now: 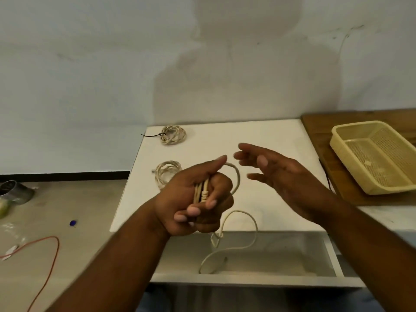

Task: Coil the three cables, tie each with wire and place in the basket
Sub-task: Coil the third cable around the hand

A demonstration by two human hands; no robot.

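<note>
My left hand (198, 199) grips several loops of a cream cable (236, 183) above the white table (258, 140). The cable's loose tail (252, 224) hangs down past the table's front edge. My right hand (276, 174) hovers just right of the loops, fingers spread, holding nothing. A coiled cream cable (173, 135) tied with dark wire lies at the table's far left corner. A second coiled cable (167, 173) lies nearer, partly hidden behind my left hand. The cream plastic basket (351, 158) stands tilted at the right, nothing visible inside.
The basket rests on a wooden board (315, 124) at the right. A white open box (247, 278) sits below the table's front edge. On the floor at the left lie an orange wire (53, 251), a metal can (15, 191) and a small blue object (73, 223).
</note>
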